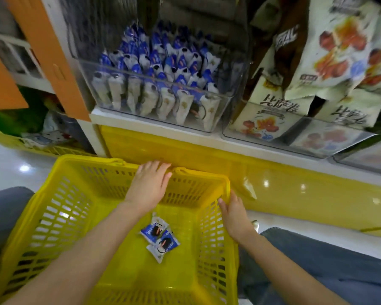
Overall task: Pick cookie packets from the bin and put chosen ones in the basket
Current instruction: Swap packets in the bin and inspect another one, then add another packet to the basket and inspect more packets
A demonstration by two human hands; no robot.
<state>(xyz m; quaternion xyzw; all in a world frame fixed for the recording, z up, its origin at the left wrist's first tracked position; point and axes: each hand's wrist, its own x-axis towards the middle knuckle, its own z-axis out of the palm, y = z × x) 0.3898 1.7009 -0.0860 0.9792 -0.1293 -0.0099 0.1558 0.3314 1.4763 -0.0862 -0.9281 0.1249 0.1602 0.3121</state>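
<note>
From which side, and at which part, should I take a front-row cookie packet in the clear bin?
Pinch its top edge from above: the front-row packet stands upright, packed between neighbours behind the wall of the clear bin, so only its top is free.

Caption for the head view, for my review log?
Left hand rests on the yellow basket, right hand grips its side; two cookie packets inside, clear bin above.
</note>
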